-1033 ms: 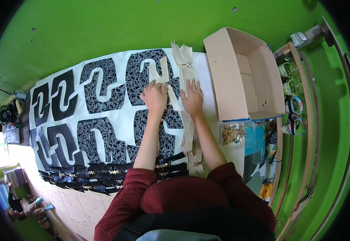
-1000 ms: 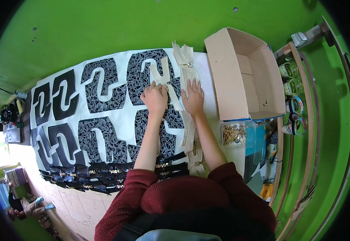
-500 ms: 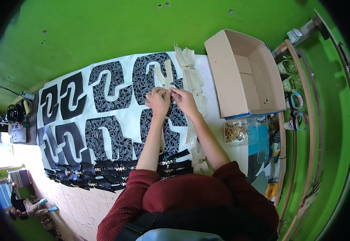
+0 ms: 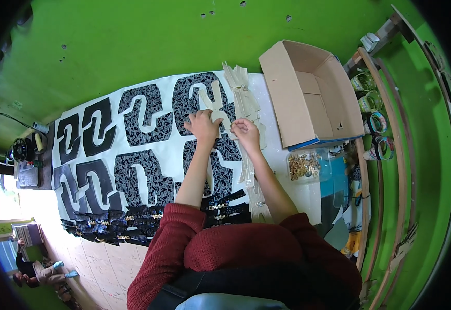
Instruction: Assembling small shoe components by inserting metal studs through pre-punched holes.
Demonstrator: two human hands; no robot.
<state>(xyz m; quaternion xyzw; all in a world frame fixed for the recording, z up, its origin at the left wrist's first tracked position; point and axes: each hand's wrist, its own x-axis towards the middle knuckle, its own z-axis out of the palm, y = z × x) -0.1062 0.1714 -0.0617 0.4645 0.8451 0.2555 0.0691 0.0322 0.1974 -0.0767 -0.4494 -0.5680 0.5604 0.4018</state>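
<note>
My left hand (image 4: pixel 203 126), its thumb and fingers spread, presses on a beige strap piece (image 4: pixel 217 101) with a forked end. That strap lies over a black-and-grey patterned cutout (image 4: pixel 181 106) with an S-shaped opening. A little to the right, my right hand (image 4: pixel 247 135) is raised with its fingers curled against the thumb; whatever they pinch is too small to make out. Beside it runs a row of overlapping beige strap pieces (image 4: pixel 245 103), some with small metal ornaments. Several more patterned cutouts (image 4: pixel 145 113) and plain black cutouts (image 4: pixel 99 126) lie flat to the left.
An open cardboard box (image 4: pixel 313 98) stands at the right, behind a clear tray of small gold ornaments (image 4: pixel 304 166). Black straps with gold ornaments (image 4: pixel 117 225) line the table's near edge. A wooden rack (image 4: pixel 391 129) holds bracelet-like bands. A sewing machine (image 4: pixel 24 150) stands far left; another person (image 4: pixel 34 271) sits beyond.
My hands, together at the beige strap piece before, have come apart. The right has drawn back slightly to the right; the left has spread over the strap. The whole view has shifted slightly.
</note>
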